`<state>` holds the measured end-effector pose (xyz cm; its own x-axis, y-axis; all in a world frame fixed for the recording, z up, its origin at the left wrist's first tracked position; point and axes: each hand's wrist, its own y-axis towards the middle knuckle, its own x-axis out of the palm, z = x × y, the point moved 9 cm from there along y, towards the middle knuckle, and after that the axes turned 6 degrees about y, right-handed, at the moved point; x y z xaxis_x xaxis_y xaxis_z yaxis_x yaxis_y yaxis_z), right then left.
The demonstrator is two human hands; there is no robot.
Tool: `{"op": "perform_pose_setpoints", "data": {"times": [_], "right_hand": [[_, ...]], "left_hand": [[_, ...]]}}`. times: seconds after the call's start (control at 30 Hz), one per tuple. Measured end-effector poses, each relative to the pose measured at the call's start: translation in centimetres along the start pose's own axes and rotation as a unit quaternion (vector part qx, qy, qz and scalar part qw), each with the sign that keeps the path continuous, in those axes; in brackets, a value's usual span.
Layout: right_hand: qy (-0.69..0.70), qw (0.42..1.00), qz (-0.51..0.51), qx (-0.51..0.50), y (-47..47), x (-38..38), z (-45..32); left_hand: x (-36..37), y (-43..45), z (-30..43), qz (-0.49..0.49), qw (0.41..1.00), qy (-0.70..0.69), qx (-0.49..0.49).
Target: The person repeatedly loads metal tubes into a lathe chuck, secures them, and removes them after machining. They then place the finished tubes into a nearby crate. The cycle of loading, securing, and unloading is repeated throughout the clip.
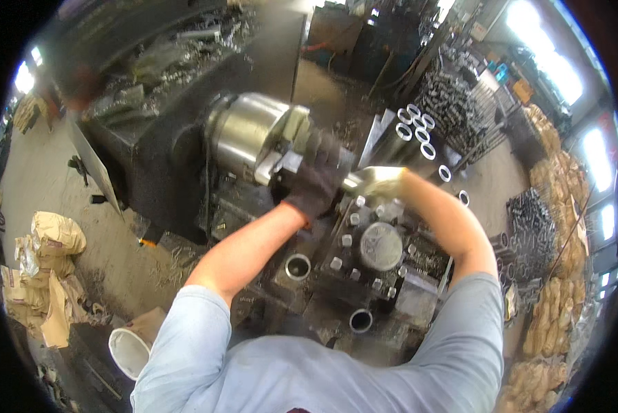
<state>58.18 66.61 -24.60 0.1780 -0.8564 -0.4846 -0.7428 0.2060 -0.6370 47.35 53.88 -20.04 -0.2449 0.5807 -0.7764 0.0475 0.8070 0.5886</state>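
Observation:
In front of me is a lathe chuck [254, 131] of bright steel, with stepped jaws [294, 126] on its right face. My left hand [316, 180], in a dark glove, is at the jaws; motion blur and the glove hide what its fingers grasp. Just right of it, my right hand [383, 181] wears a pale glove and is closed around a shiny round metal piece [352, 181], whose end points towards the left glove. Below the right hand sits a square tool post [347, 253] with several square-headed bolts and a round cap [381, 247].
Two metal tubes [298, 267] [361, 320] stand on the machine near my body. Several more tubes [421, 135] are beyond my right arm. Metal shavings [180, 62] cover the headstock. Sacks [58, 232] and a white bucket [129, 353] are at left; filled sacks [556, 304] line the right.

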Motion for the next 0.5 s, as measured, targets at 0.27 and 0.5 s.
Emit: {"op": "perform_pose_setpoints", "data": {"times": [0.27, 0.5], "right_hand": [[-0.265, 0.931, 0.25, 0.027, -7.0, 2.3, 9.3], [-0.148, 0.917, 0.371, 0.001, -12.9, -2.0, -4.1]], "left_hand": [[-10.5, -4.7, -6.1, -0.035, 0.901, -0.432, -0.028], [-9.3, -15.5, -2.3, -0.19, 0.861, -0.459, -0.107]]}}
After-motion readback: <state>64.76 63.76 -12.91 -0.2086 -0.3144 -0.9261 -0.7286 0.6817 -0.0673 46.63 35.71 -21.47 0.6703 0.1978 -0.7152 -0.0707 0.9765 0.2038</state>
